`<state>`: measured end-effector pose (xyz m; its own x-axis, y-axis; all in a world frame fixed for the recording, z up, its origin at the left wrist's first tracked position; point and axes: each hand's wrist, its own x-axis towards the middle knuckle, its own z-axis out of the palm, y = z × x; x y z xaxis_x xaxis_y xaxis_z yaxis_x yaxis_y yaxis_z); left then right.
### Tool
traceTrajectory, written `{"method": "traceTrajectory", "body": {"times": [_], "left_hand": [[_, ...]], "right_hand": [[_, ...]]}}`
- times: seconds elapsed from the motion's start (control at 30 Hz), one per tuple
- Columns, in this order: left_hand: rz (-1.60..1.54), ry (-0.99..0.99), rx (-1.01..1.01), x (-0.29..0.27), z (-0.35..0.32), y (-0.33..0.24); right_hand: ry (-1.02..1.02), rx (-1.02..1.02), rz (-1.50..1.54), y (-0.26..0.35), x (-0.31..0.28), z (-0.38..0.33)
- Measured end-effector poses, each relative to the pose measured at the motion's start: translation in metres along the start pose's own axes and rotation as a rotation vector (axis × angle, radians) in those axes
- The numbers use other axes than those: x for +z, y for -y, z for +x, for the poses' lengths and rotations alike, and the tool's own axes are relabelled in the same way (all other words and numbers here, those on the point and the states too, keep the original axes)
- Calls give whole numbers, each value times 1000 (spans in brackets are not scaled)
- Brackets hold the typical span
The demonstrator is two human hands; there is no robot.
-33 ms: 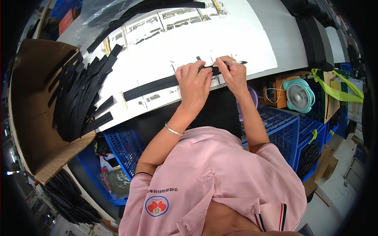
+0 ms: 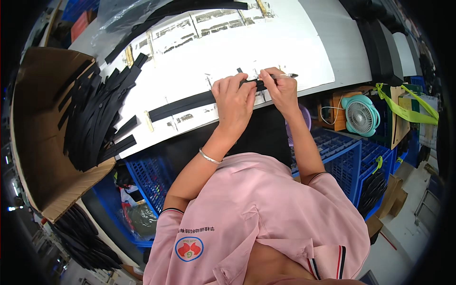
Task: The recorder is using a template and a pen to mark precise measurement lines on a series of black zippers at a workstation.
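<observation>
A long black fabric strip [image 2: 183, 105] lies along the near edge of a white board [image 2: 294, 42] marked with dark lines and smudges. My left hand [image 2: 233, 97] is closed over the strip's right part, its bent fingers pressing on it. Between my right thumb and fingers is a pen [image 2: 287, 76], its dark end pointing right. My right hand [image 2: 283, 90] is closed round this pen, close beside the left fingertips. A short black piece [image 2: 239, 71] sticks up beyond the left fingers. The fingers hide where the hands meet the strip.
At the left a cardboard box [image 2: 35, 95] lies open, with a heap of black strips [image 2: 97, 114] spilling onto the board. More dark strips [image 2: 156, 18] and clear plastic [image 2: 123, 19] lie at the back. Blue crates [image 2: 344, 166] and a turquoise fan [image 2: 361, 115] stand below the table's right side.
</observation>
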<state>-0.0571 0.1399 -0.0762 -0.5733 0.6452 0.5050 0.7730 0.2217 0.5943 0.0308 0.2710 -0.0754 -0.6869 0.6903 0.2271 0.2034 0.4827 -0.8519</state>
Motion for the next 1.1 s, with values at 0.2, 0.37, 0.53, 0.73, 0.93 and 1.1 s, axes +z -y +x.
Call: {"method": "traceTrajectory", "body": {"times": [0.2,0.37,0.53,0.73,0.93,1.1], "left_hand": [[14,-5,4,0,-1,-1],[7,-11,2,1,-2,-1],[9,-19,0,1,-2,0],[58,70,-41,-12,-9,1],[93,231,-74,-27,-31,0],[128,260,-62,-15,20,39]], "right_hand": [[-79,-69,46,-7,4,-2],[-10,-112,48,-14,-1,-4],[12,-142,36,-10,-3,-3],[88,39,148,-7,-4,-3],[-95,-7,197,-3,-10,-11],[-170,14,213,-7,-2,-14]]}}
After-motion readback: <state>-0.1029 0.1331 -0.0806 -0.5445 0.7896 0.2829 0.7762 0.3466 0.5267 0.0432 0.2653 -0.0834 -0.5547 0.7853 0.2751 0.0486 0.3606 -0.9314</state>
